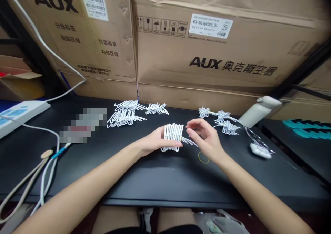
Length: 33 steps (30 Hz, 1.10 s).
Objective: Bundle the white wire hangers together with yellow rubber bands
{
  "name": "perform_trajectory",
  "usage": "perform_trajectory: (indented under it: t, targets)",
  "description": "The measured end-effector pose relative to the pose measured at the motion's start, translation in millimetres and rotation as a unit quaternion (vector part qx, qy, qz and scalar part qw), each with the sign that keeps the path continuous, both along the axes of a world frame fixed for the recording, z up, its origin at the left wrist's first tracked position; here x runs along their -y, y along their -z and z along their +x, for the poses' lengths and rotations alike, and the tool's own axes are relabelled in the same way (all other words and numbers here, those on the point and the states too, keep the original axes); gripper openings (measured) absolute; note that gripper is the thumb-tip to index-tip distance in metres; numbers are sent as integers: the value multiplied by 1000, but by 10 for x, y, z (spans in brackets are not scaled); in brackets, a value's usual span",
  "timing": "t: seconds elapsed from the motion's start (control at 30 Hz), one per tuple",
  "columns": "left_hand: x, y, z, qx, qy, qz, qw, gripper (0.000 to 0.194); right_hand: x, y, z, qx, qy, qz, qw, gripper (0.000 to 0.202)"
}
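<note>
A bundle of white wire hooks (pixel 173 133) is gripped in my left hand (pixel 153 140), with the thumb laid across its front. Thin straight ends of the hooks stick out to the right. Just beyond those ends is my right hand (pixel 208 135), its fingers curved and the thumb and forefinger apart, with nothing visible between them. Below it a thin yellow rubber band (pixel 203 157) lies on the black table (pixel 160 184).
More white hook bundles lie at the back left (pixel 125 114), back middle (pixel 156 108) and back right (pixel 227 126). A white bottle (pixel 254 113), glasses (pixel 258 139) and an earphone case (pixel 260 150) are to the right. Leftward are a power strip (pixel 23 115) and cables; cartons (pixel 207 71) stand behind.
</note>
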<state>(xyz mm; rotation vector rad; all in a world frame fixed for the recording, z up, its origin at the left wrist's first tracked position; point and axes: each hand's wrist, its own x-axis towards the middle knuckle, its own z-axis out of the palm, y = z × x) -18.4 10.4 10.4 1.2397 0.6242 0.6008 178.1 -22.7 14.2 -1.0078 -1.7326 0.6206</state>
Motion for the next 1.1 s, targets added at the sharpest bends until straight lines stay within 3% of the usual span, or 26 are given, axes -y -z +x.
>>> perform_trajectory:
  t: [0.07, 0.17, 0.3, 0.47, 0.67, 0.83, 1.0, 1.1]
  targets:
    - [34, -32, 5, 26, 28, -29, 999, 56, -20, 24, -7, -9, -1, -31, 999, 30]
    - [71, -70, 1, 65, 80, -44, 994, 67, -41, 38, -15, 17, -9, -37, 999, 28]
    - [83, -83, 6, 47, 57, -10, 997, 68, -14, 6, -14, 22, 35, 84, 996, 18]
    - [116, -106, 45, 39, 29, 52, 997, 63, 80, -45, -48, 76, -10, 157, 985, 9]
    - [131, -86, 51, 4, 17, 104, 994, 63, 65, -30, -53, 73, 8, 136, 988, 5]
    - [141, -6, 63, -53, 8, 147, 988, 92, 55, -10, -38, 86, 12, 118, 989, 1]
    - [136, 46, 110, -84, -30, 197, 976, 75, 100, 21, -109, -26, -19, 31, 999, 11]
    - [124, 69, 124, -88, -25, 217, 972, 72, 127, 30, -142, -22, -39, 39, 998, 13]
